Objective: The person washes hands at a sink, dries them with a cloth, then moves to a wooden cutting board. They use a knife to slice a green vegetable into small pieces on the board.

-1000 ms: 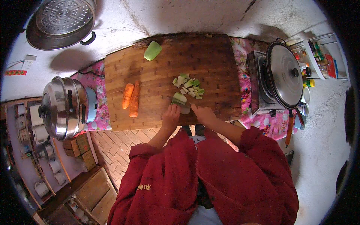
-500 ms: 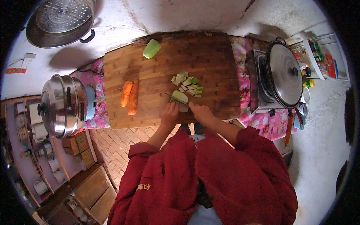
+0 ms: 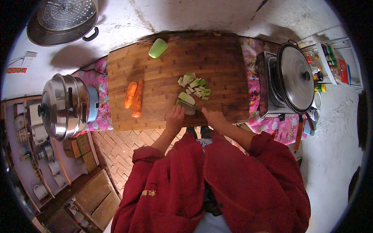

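Observation:
My right hand (image 3: pixel 213 117) is closed round the handle of a kitchen knife (image 3: pixel 189 104). The blade points left and lies across a pale green, squash-like vegetable, with one part (image 3: pixel 187 98) on its far side and a paler part on its near side. My left hand (image 3: pixel 175 116) has its fingers bent together against the vegetable's left end, near the blade tip; the fingertips are partly hidden. Just beyond lies a loose heap of cut green-and-white pieces (image 3: pixel 194 84). All of this rests on a large wooden cutting board (image 3: pixel 221 58).
Two peeled carrots (image 3: pixel 134 98) lie on the board's left, and another pale green vegetable piece (image 3: pixel 158 48) near its far edge. A steel steamer (image 3: pixel 64 106) stands left. On the right, a lidded wok (image 3: pixel 296 77) sits on a gas stove (image 3: pixel 268 93), its wooden handle pointing toward me.
My right hand and the knife have shifted slightly right, drawing the blade across the vegetable. My left hand stays at the vegetable's left end. The cut heap looks unchanged.

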The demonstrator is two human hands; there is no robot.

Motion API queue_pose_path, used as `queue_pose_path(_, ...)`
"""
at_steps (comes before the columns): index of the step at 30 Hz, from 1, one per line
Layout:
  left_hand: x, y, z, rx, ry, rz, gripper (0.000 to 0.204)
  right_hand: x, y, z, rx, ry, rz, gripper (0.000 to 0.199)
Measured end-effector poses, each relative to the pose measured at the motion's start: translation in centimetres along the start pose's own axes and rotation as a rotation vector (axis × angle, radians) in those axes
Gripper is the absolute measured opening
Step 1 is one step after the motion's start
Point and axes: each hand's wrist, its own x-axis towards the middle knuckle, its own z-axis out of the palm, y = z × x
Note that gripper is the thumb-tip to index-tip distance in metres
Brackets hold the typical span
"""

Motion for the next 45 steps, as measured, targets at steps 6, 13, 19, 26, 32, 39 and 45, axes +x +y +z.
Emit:
queue_pose_path(6,-0.9,-0.4,1.8,0.087,0.044,-0.013,0.029,-0.6,-3.3,-4.9,0.011,-0.113,-0.027,0.026)
queue_pose_path(13,-0.6,-0.1,0.8,0.023,0.036,-0.036,0.024,2.0,-3.7,-1.5,0.033,-0.06,0.031,0.031)
queue_pose_path(19,0.0,0.4,-0.6,0.021,0.036,-0.033,0.023,2.7,-1.4,-0.4,0.035,-0.012,0.015,0.031)
queue_pose_path(26,-1.1,-0.6,2.0,0.048,0.111,-0.001,0.025,0.0,-4.2,-6.0,0.038,-0.173,0.011,0.036)
queue_pose_path(32,-0.5,0.2,0.0,0.003,0.0,-0.026,0.029,2.5,-3.1,-0.7,-0.01,-0.032,0.031,0.033)
queue_pose_path(39,-0.3,0.0,0.2,-0.02,0.044,-0.027,0.023,2.7,-2.0,-2.1,0.033,-0.114,0.039,0.032)
queue_pose_path(45,-1.2,-0.9,2.0,0.042,0.097,0.004,0.025,0.6,-4.1,-6.1,-0.038,-0.192,-0.029,0.052)
